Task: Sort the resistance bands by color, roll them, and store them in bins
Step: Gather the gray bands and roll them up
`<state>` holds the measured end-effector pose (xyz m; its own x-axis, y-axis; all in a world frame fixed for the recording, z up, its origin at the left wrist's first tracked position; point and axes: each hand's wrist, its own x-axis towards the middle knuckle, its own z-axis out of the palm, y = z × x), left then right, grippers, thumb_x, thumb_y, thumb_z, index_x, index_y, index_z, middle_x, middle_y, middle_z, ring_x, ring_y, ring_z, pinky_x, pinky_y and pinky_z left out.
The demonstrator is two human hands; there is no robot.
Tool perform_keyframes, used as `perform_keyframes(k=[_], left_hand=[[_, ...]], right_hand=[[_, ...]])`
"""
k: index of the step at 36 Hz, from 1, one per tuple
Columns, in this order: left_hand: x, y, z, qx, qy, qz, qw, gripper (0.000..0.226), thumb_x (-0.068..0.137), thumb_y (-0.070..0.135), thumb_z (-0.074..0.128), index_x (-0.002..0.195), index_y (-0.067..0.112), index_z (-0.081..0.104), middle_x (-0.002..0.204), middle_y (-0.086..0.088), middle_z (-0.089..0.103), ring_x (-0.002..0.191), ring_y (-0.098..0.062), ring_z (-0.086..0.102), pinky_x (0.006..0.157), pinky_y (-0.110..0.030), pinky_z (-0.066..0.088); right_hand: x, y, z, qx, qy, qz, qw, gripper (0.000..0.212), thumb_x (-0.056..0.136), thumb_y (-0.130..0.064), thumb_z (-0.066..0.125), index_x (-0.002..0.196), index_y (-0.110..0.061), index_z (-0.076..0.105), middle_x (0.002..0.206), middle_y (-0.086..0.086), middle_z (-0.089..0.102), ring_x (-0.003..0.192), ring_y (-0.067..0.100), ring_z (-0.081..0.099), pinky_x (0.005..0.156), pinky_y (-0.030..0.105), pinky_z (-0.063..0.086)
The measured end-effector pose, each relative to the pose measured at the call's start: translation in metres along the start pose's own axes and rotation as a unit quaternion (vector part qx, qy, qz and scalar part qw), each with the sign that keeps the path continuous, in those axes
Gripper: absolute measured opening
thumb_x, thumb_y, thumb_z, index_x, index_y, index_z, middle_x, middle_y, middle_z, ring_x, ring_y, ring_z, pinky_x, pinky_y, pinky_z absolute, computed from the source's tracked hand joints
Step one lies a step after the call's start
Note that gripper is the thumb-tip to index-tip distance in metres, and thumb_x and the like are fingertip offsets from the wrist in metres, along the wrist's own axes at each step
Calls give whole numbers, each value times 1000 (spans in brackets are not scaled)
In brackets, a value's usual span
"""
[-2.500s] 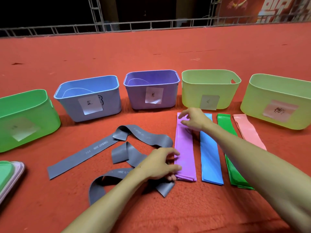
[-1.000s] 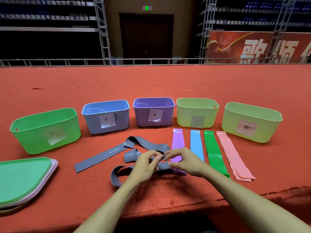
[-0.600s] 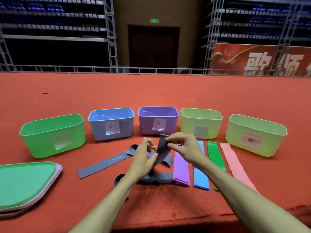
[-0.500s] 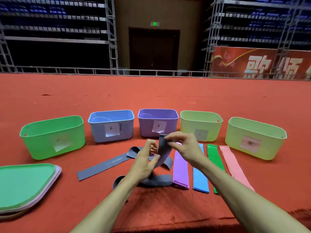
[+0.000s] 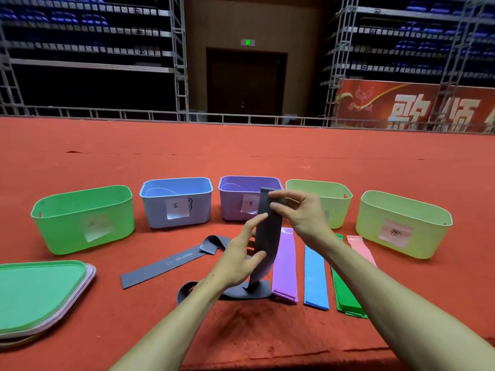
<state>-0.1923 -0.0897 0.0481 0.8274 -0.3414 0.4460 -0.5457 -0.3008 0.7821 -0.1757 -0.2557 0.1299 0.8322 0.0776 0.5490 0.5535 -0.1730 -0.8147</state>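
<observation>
Toward your table's point(image 5: 267, 330) front edge the grey band point(image 5: 267, 231) stands nearly upright, long axis vertical, tail touching the table beside the purple band point(image 5: 285, 261); your right hand point(image 5: 300, 215) pinches its top; your left hand point(image 5: 238, 261) pinches lower, nearer the tail.

Five bins: green bin point(image 5: 80, 223), blue bin point(image 5: 158, 210), purple bin point(image 5: 230, 207), two pale green bins point(image 5: 340, 210) point(image 5: 428, 236). Four flat band piles: purple pile point(image 5: 285, 266), blue pile point(image 5: 315, 279), green pile point(image 5: 345, 293), pink pile point(image 5: 360, 247). At least two grey bands point(image 5: 166, 263)

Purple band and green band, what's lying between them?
A blue band lies flat between the purple band and the green band, in the head view.
</observation>
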Motion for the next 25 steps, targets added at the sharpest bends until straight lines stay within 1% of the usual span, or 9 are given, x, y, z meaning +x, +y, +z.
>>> perform_keyframes(k=[3, 5, 8, 12, 14, 18, 20, 22, 25], left_hand=[[-5, -4, 6, 12, -23, -5, 1000, 85, 86, -1, 56, 142, 53, 22, 89, 14, 61, 82, -13, 55, 88, -36, 51], [-8, -3, 9, 22, -34, -11, 999, 86, 85, -1, 57, 143, 53, 22, 102, 2, 65, 84, -21, 57, 96, -41, 50], [-14, -2, 17, 2, -55, -19, 998, 85, 86, -2, 56, 141, 54, 23, 131, 15, 55, 104, -24, 64, 97, -42, 51], [-24, -9, 29, -13, -75, -37, 996, 89, 83, -1, 57, 141, 56, 21, 126, 0, 60, 91, -32, 67, 84, -48, 55], [-29, -14, 34, -8, -87, -49, 995, 91, 82, 0, 60, 140, 58, 20, 124, -1, 59, 89, -35, 65, 81, -47, 55], [-42, -20, 43, -3, -114, -65, 991, 94, 82, 2, 62, 141, 59, 17, 132, 3, 54, 97, -24, 65, 83, -38, 56], [-47, -24, 45, 9, -126, -66, 990, 95, 81, 3, 63, 141, 59, 15, 136, 10, 50, 103, -13, 63, 83, -35, 56], [-50, -27, 48, 12, -140, -73, 987, 97, 80, 3, 65, 140, 60, 15, 130, 9, 54, 90, -9, 62, 80, -36, 54], [-52, -33, 51, 20, -152, -88, 984, 99, 78, 4, 65, 139, 63, 14, 117, -4, 62, 67, -17, 53, 75, -40, 54]], right_hand=[[6, -12, -4, 6, 25, -23, 999, 23, 81, 7, 68, 91, -12, 72, 86, 2, 70, 73, -3, 64, 67, 14, 52], [11, -16, -7, 11, 48, -36, 998, 24, 79, 9, 69, 93, -10, 72, 85, -3, 70, 72, -6, 63, 70, 11, 50], [15, -21, -13, 12, 67, -44, 997, 24, 80, 8, 69, 97, -9, 71, 87, -5, 70, 73, -7, 64, 71, 11, 50], [17, -22, -21, 18, 84, -52, 995, 23, 80, 8, 69, 96, -8, 71, 88, -4, 70, 75, -4, 65, 72, 13, 50], [16, -19, -25, 28, 95, -44, 994, 24, 80, 9, 68, 94, -11, 71, 87, -4, 71, 75, -2, 66, 71, 15, 51], [10, -5, -32, 19, 97, -21, 995, 28, 82, 5, 69, 88, -22, 73, 87, -3, 73, 80, 7, 67, 75, 27, 57], [5, 2, -34, 5, 91, -18, 996, 30, 82, 5, 68, 87, -24, 73, 87, -5, 73, 80, 7, 67, 75, 28, 57], [0, 7, -35, -4, 88, -13, 996, 32, 82, 6, 68, 86, -25, 72, 88, -5, 72, 80, 6, 67, 76, 27, 56], [-7, 12, -35, 8, 82, 5, 997, 31, 82, 8, 67, 88, -22, 72, 87, -4, 72, 80, 7, 68, 78, 28, 57]])
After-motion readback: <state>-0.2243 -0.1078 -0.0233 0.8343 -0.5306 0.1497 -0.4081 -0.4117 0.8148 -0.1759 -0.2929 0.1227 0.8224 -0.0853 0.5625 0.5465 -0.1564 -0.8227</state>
